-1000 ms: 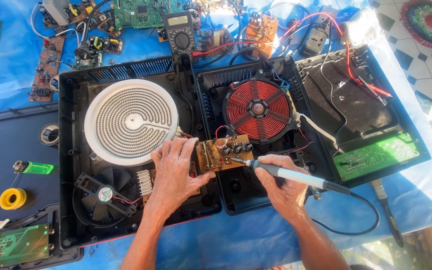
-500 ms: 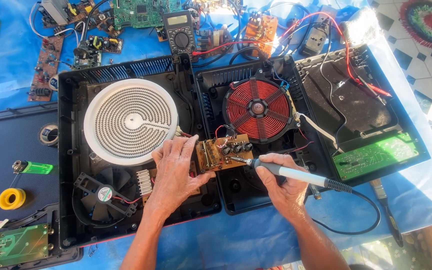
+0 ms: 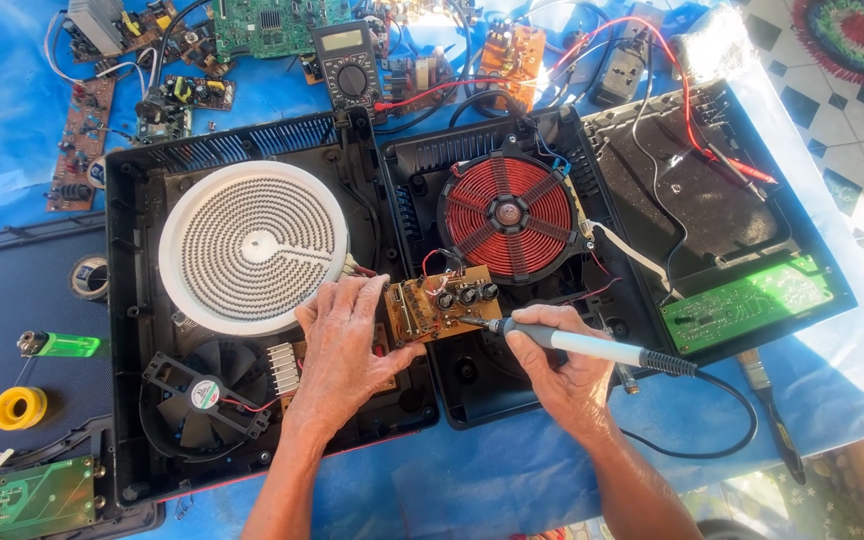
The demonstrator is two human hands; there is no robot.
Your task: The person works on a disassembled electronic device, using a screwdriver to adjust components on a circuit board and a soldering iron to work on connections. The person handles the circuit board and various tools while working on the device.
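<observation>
fingers: right hand (image 3: 564,362) clenched around a soldering iron (image 3: 592,348), tip on the brown board (image 3: 442,305); left hand (image 3: 347,350) lies flat, fingertips pinning the board's left edge. board sits across the seam between two open black housings (image 3: 132,300). just above it: red coil (image 3: 508,215); to its left: white spiral heater (image 3: 252,245). below the heater: fan (image 3: 197,395). farther out: green board (image 3: 747,303), multimeter (image 3: 350,65), solder spool (image 3: 19,407), blue sheet (image 3: 2,130).
</observation>
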